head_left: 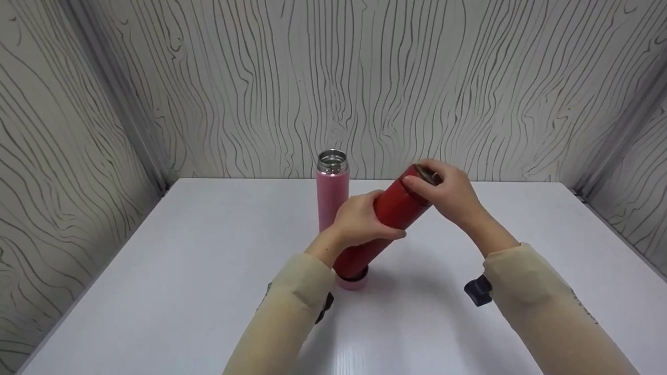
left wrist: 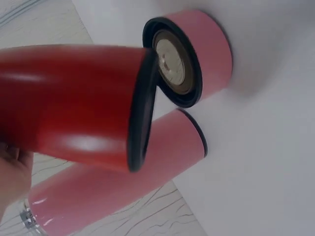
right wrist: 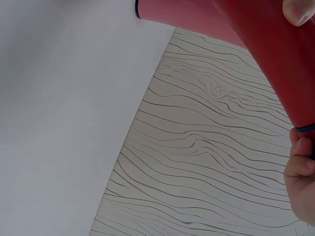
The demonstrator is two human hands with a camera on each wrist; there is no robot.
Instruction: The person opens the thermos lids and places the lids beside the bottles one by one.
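Observation:
A red thermos [head_left: 398,208] is held tilted above the table, its upper end leaning right. My left hand [head_left: 357,221] grips its body around the middle. At the raised end, my right hand [head_left: 453,190] holds the red lid [right wrist: 310,137], fingers and thumb around it; a dark ring shows where lid and body meet. Behind my left hand stands a pink thermos [head_left: 332,200] with its steel mouth uncovered. The pink lid [left wrist: 216,54] lies inside-up on the table, and the lower end of the red thermos overlaps it in the head view.
All of this is on or over a white table [head_left: 208,250]. Wood-grain patterned panels [head_left: 292,88] rise behind the table and along its sides. Black wrist-camera mounts [head_left: 478,290] stick out from my sleeves.

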